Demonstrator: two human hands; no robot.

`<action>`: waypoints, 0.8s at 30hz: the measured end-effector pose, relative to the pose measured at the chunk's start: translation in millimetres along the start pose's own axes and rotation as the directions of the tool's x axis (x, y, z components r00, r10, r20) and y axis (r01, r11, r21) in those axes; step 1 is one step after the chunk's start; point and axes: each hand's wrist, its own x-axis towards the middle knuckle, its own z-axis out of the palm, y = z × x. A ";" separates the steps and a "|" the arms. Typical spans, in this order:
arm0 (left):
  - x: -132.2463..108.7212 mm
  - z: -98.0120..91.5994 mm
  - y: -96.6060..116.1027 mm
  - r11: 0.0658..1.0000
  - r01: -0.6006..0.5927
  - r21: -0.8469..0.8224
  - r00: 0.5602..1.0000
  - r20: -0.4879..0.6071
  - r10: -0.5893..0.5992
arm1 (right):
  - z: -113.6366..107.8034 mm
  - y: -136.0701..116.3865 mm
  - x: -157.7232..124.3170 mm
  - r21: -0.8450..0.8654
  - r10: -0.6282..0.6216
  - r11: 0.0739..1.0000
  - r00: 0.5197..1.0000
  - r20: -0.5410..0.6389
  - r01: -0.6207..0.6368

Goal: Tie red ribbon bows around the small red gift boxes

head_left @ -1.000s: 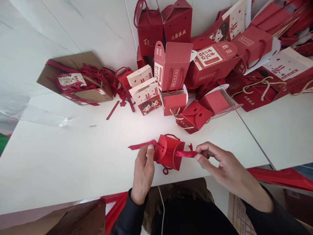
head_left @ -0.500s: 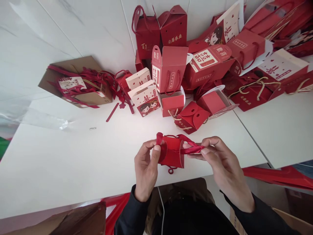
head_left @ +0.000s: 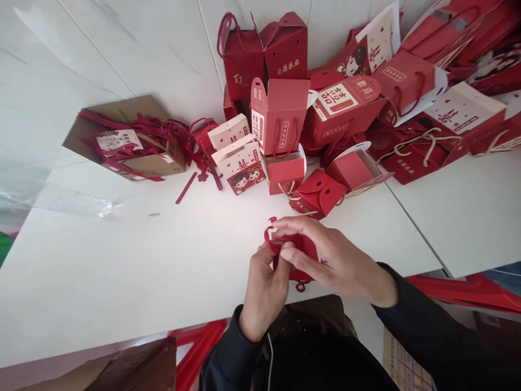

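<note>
A small red gift box (head_left: 306,251) stands near the table's front edge, partly covered by my hands. A dark red ribbon (head_left: 268,239) loops at its left side. My left hand (head_left: 266,282) is closed, thumb and fingers pinching the ribbon at the box's left edge. Reaching across the box from the right, my right hand (head_left: 325,255) has its thumb and fingers close together at the same ribbon, touching near my left fingertips. The ribbon between the fingers is partly hidden. A small red cord loop (head_left: 300,287) hangs at the box's front.
Several red gift boxes (head_left: 280,114) crowd the back of the white table (head_left: 122,260). A cardboard box (head_left: 134,106) of red ribbons stands at the back left, with a loose red strip (head_left: 186,188) beside it. Clear plastic (head_left: 65,198) lies at the left.
My right hand has moved left across the box, bringing the ribbon end to my left hand. My left hand and the box have shifted slightly right.
</note>
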 end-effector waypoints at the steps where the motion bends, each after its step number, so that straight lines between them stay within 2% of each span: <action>1: 1.3 -0.8 0.6 0.998 0.039 -0.043 0.999 -0.002 -0.039 | -2.8 4.2 0.3 -0.053 0.003 0.999 1.000 0.011 -0.002; 4: 4.1 -4.0 3.1 0.992 0.096 -0.079 0.995 0.034 -0.094 | -11.9 11.7 -2.4 -0.229 -0.035 0.973 0.999 -0.007 0.032; 6: 4.8 -6.3 5.3 0.986 0.113 -0.126 0.993 0.056 -0.106 | -18.0 9.7 -6.1 -0.270 -0.033 0.963 0.999 -0.030 0.024; 8: 4.9 -8.3 6.9 0.977 0.125 -0.173 0.991 0.074 -0.114 | -23.9 3.7 -10.1 -0.197 0.059 0.979 0.998 0.001 -0.057; 10: 5.0 -9.7 7.2 0.980 0.117 -0.160 0.991 0.090 -0.103 | -28.4 -2.2 -12.9 -0.091 0.189 0.979 0.979 0.081 -0.182; 12: 5.7 -9.5 5.1 0.997 0.053 -0.064 0.997 0.064 -0.049 | -30.5 -4.4 -13.6 -0.050 0.283 0.959 0.955 0.085 -0.279; 14: 7.2 -7.5 -0.2 0.988 -0.102 0.112 0.994 -0.028 0.106 | -29.2 -2.1 -12.3 -0.036 0.341 0.940 0.940 0.017 -0.340; 15: 8.3 -5.9 -4.0 0.948 -0.214 0.236 0.969 -0.072 0.236 | -27.4 0.4 -11.3 -0.014 0.364 0.931 0.931 0.006 -0.364; 17: 10.4 -2.1 -13.4 0.780 -0.413 0.469 0.861 -0.078 0.503 | -22.4 6.5 -8.9 0.062 0.400 0.913 0.915 0.056 -0.403; 19: 12.2 1.5 -23.0 0.631 -0.514 0.581 0.763 -0.028 0.646 | -17.2 12.2 -6.6 0.129 0.411 0.897 0.904 0.115 -0.424; 20: 12.7 3.1 -27.0 0.605 -0.530 0.594 0.741 -0.022 0.671 | -15.2 14.4 -5.6 0.145 0.408 0.894 0.903 0.132 -0.425; 24: 13.0 5.5 -33.7 0.644 -0.500 0.579 0.740 -0.101 0.665 | -13.7 17.1 -2.7 0.138 0.404 0.894 0.900 0.161 -0.426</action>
